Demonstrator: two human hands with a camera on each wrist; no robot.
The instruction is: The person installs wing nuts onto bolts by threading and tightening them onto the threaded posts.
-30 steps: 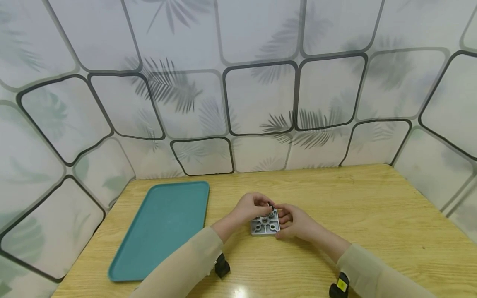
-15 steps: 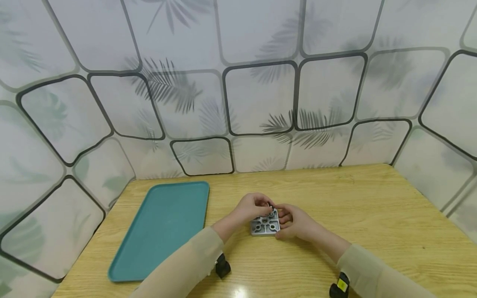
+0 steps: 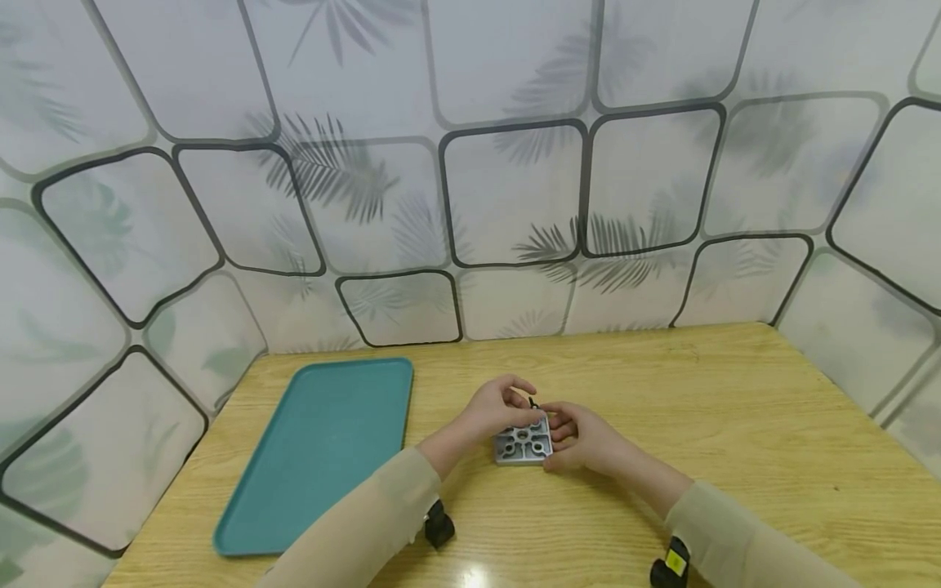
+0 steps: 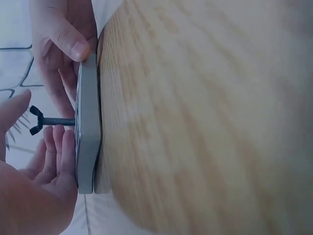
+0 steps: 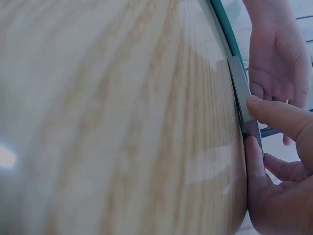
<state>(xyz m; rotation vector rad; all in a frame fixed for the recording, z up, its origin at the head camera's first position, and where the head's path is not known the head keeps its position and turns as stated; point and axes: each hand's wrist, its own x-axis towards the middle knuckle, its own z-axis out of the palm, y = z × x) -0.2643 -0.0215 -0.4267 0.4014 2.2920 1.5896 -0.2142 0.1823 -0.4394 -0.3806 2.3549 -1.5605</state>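
Observation:
A square silver metal plate (image 3: 523, 448) with ribs and round holes lies on the table. A black wing screw (image 4: 57, 121) stands in it, its threaded shank showing above the plate. My left hand (image 3: 496, 411) is around the screw; in the left wrist view its thumb is apart from the wings and its fingertips are beside the shank. With thumb and fingers, my right hand (image 3: 588, 441) grips the plate's right edge. In the right wrist view the thumb presses the plate's side (image 5: 239, 85); the screw head is mostly hidden there.
A teal tray (image 3: 323, 457) lies at the left on the wooden table (image 3: 735, 425). Patterned fabric (image 3: 515, 196) rises behind the table and at both sides. Black wrist cameras hang under both sleeves.
My left fingers have loosened from the wing screw and spread, with the index finger lifted. More of the black wings shows now. The plate and my right hand have stayed in place.

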